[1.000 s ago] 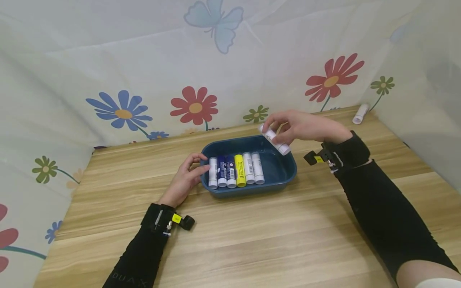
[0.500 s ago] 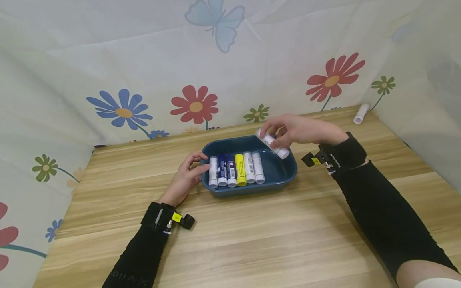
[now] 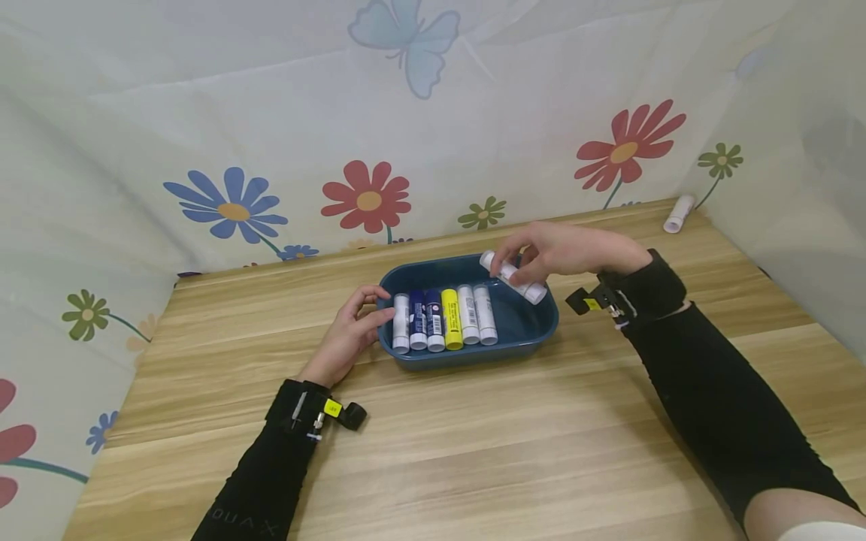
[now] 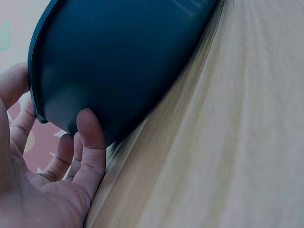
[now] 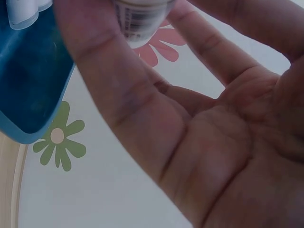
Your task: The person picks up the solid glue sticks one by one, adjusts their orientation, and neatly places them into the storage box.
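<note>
My right hand [image 3: 564, 248] pinches a white glue stick [image 3: 533, 291] between thumb and fingers, slanted above the right part of a dark blue tray [image 3: 467, 362]. In the right wrist view the barcoded end of that glue stick [image 5: 140, 26] shows between the fingers. My left hand [image 3: 345, 334] grips the tray's left end, thumb and fingers at its rim and outer wall. Side by side in the tray lie several glue sticks: a white one [image 3: 401, 323] leftmost, two navy ones [image 3: 434, 319], a yellow one [image 3: 451, 319], then two white ones [image 3: 485, 319].
Another white glue stick [image 3: 679, 214] lies at the table's far right corner. The wooden table [image 3: 419, 451] meets a flower-printed cloth backdrop [image 3: 284, 135] behind and at both sides.
My right hand has lowered slightly toward the tray, and the white glue stick in it has come down with it. The left hand and tray have stayed put.
</note>
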### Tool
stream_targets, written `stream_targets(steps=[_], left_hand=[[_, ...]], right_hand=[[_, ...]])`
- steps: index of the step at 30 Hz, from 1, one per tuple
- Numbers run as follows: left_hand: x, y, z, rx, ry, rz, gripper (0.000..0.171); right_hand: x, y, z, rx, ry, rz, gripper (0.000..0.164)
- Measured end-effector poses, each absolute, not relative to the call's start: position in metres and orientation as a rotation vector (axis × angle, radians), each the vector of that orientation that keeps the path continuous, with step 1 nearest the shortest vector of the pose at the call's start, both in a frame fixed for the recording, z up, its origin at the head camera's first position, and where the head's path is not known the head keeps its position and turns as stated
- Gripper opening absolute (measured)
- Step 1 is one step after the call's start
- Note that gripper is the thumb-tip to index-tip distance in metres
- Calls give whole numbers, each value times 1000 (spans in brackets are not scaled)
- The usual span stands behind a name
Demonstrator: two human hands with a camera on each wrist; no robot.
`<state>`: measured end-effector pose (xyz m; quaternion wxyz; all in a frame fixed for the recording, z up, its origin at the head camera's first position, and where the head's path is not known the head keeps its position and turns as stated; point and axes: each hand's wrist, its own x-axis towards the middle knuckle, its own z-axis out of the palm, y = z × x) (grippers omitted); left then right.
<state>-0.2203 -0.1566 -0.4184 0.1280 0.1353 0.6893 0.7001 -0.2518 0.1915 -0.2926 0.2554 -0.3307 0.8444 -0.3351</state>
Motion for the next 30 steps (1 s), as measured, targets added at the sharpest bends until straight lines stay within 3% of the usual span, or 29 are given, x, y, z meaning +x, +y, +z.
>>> stream_targets(steps=[11, 30], left_hand=[[-211, -153, -404, 406, 2014, 2026, 42], [-225, -159, -427, 397, 1989, 2073, 43]], right_hand=[[-251, 186, -296, -872, 2311, -873, 25], [-253, 183, -299, -810, 2336, -915, 26]])
